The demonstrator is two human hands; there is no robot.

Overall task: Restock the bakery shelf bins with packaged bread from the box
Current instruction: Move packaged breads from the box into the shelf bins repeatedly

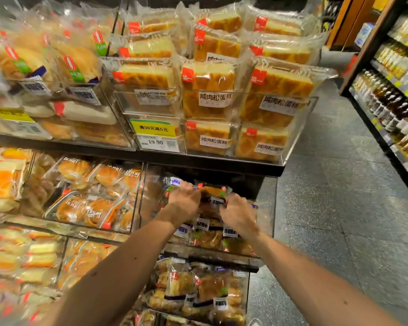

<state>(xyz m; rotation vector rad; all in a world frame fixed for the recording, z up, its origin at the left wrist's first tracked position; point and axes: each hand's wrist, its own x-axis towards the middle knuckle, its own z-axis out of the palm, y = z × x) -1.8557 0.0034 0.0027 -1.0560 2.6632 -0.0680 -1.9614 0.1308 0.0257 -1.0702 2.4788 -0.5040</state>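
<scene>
Below the yellow price tag (pixel 154 135), both hands reach into a clear bin (pixel 265 215). The left hand (pixel 184 201) curls round one end of a packaged bread (pixel 212 195) and the right hand (pixel 238 212) grips the other end. The pack lies on top of others in that bin.

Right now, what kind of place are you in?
Probably a supermarket bakery aisle: clear bins full of wrapped cakes, a price tag, and bottles on shelves across the aisle.
</scene>
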